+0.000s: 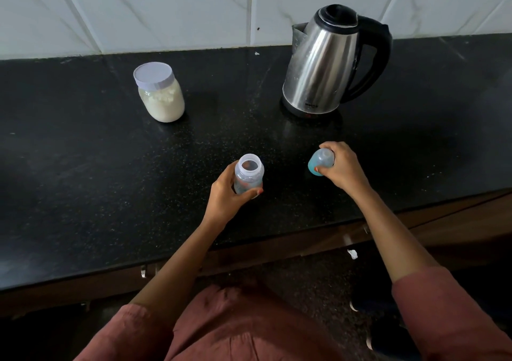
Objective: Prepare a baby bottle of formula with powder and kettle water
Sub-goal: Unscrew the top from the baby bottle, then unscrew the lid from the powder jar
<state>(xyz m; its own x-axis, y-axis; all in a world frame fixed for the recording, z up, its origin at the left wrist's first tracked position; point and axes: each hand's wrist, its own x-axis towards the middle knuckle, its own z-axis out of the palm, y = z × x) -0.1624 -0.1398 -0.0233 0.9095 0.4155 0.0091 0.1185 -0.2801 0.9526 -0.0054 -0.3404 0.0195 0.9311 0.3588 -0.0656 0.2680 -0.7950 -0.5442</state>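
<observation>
Left hand (pixel 225 194) grips open baby bottle (pixel 248 174) at mid-body, upright on counter (pixel 83 166); likely light, smooth plastic. Right hand (pixel 342 168) grasps blue cap (pixel 321 162). Beyond: lidded powder jar (pixel 160 94), steel kettle (pixel 324 61), likely heavy; take by handle.

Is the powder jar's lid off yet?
No, the white lid sits closed on top of the powder jar.
</observation>
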